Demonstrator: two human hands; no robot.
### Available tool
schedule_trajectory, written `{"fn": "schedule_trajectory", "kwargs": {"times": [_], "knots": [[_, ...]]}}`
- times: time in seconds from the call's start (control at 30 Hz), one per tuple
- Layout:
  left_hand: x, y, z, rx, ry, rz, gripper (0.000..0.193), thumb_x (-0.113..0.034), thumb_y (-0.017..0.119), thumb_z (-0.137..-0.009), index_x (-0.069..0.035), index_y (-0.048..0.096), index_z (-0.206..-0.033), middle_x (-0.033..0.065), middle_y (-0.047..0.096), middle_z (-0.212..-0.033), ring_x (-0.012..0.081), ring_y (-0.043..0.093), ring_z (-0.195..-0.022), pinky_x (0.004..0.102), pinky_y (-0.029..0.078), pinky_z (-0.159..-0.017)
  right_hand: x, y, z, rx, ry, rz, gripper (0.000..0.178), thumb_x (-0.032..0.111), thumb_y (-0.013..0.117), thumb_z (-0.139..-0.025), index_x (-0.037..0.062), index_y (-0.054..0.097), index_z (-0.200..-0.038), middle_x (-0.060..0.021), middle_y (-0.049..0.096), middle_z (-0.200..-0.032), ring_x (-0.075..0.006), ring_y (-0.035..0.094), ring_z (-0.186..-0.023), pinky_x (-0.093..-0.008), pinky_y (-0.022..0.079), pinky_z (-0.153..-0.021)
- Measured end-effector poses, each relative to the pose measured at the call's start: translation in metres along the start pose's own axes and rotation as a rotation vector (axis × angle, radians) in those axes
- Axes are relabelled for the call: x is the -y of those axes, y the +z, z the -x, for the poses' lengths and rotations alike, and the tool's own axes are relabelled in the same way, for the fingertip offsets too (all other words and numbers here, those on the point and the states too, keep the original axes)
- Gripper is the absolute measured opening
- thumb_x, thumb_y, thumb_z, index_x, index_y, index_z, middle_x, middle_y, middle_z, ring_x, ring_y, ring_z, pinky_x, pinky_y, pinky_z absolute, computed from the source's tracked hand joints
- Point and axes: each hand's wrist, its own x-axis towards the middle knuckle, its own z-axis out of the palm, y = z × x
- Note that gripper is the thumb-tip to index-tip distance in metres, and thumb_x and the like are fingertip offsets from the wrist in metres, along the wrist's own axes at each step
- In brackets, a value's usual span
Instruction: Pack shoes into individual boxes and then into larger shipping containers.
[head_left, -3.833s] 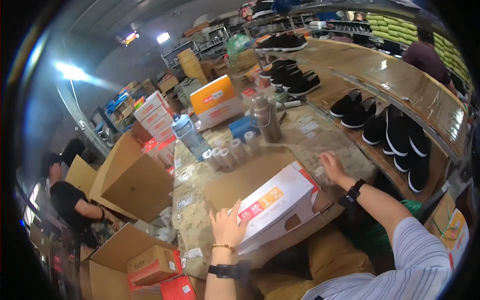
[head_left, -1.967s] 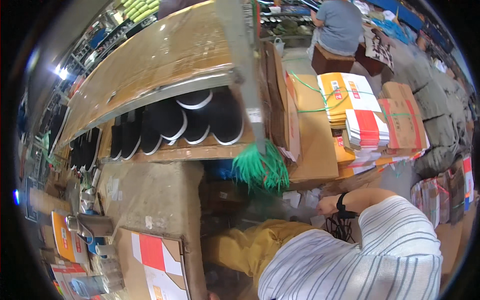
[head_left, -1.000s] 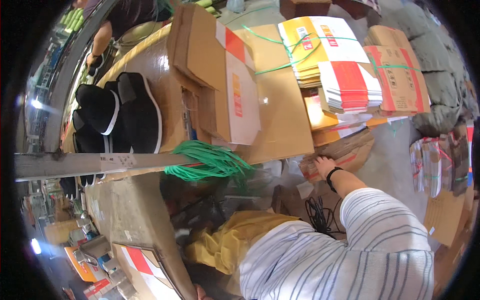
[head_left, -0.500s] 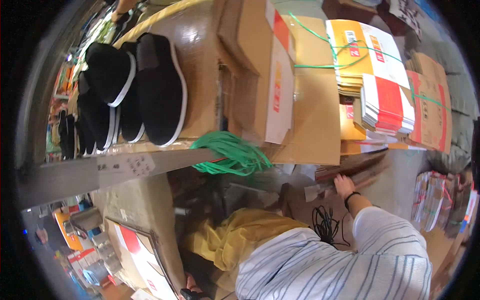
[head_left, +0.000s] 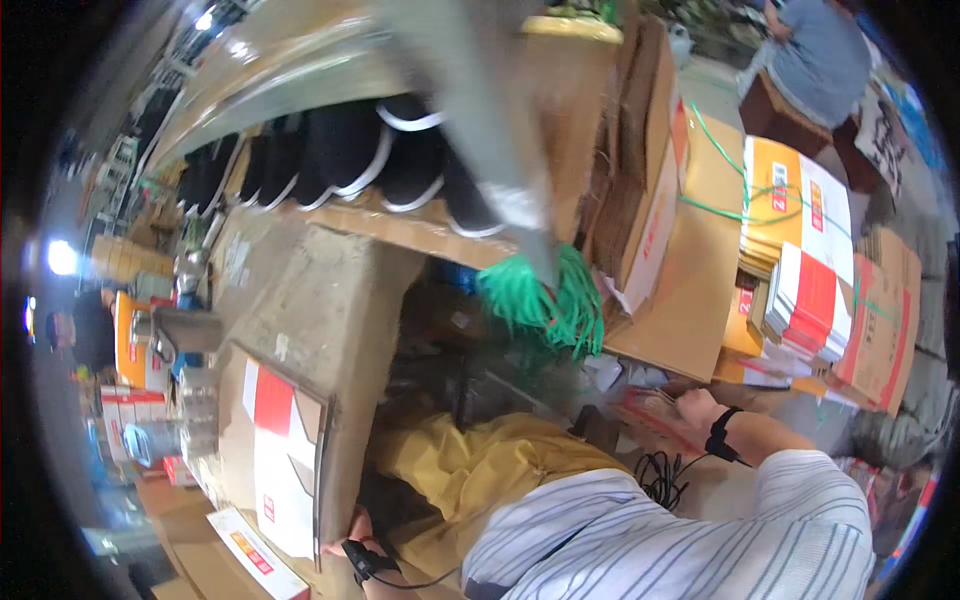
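The right hand is down low, touching the folded brown cardboard. I can't tell if its fingers grip. A moment ago I mostly saw the cardboard's edges; now its red stripe shows. The left hand is by the flat shoebox on the table, finger grip unclear.

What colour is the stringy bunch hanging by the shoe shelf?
The stringy bunch is green; it shows best in the head view.
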Motion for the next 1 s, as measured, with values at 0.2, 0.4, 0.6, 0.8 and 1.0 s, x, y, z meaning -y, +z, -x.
{"fn": "schedule_trajectory", "kwargs": {"times": [0.2,0.4,0.6,0.8,1.0], "knots": [[-0.012,-0.008,-0.017,-0.023,-0.078,0.150,0.075,-0.069,0.051,-0.076,-0.014,0.048,-0.128,0.0100,0.052,-0.126,0.0305,0.051,-0.112,0.0488,0.045,-0.086,0.051,-0.081,-0.007,-0.223,-0.233,0.015,0.041,0.037,0.072,-0.064,-0.0036,0.063,-0.068,-0.0237,0.062,-0.072,-0.0392,0.062,-0.073,-0.0447,0.051,-0.069],[-0.010,-0.012,0.004,0.060,-0.197,0.228,0.081,-0.068,0.061,-0.071,-0.015,0.045,-0.130,0.0064,0.049,-0.130,0.0271,0.046,-0.115,0.0444,0.040,-0.092,0.151,-0.248,0.077,-0.497,-0.395,0.107,0.035,0.033,0.071,-0.062,0.0005,0.060,-0.062,-0.0179,0.061,-0.067,-0.0347,0.061,-0.063,-0.0430,0.048,-0.056],[0.006,-0.045,0.043,0.426,-0.754,-0.274,0.062,-0.046,0.055,-0.088,0.007,0.046,-0.120,0.0243,0.053,-0.117,0.0339,0.050,-0.111,0.0410,0.046,-0.093,0.224,-0.374,0.166,-1.176,-0.777,-0.517,0.028,0.020,0.074,-0.067,0.0005,0.062,-0.084,-0.0043,0.063,-0.076,-0.0152,0.061,-0.067,-0.0269,0.047,-0.061],[0.038,0.018,0.113,1.065,-0.726,-0.332,0.073,-0.038,0.058,-0.088,-0.003,0.024,-0.142,0.0181,0.035,-0.142,0.0262,0.032,-0.133,0.0424,0.019,-0.112,0.331,-0.455,0.160,-1.320,-1.151,-1.106,0.029,0.019,0.060,-0.085,0.0002,0.057,-0.108,-0.0033,0.062,-0.095,-0.0128,0.061,-0.082,-0.0243,0.048,-0.070],[-0.007,0.080,0.117,0.759,-0.078,0.028,0.069,-0.014,0.070,-0.080,0.000,0.030,-0.134,0.0138,0.044,-0.131,0.0248,0.043,-0.120,0.0353,0.033,-0.102,0.434,-0.445,0.060,-0.851,-1.103,-1.570,0.027,0.023,0.054,-0.090,0.0027,0.058,-0.107,-0.0035,0.063,-0.096,-0.0140,0.062,-0.083,-0.0272,0.050,-0.072]]}}
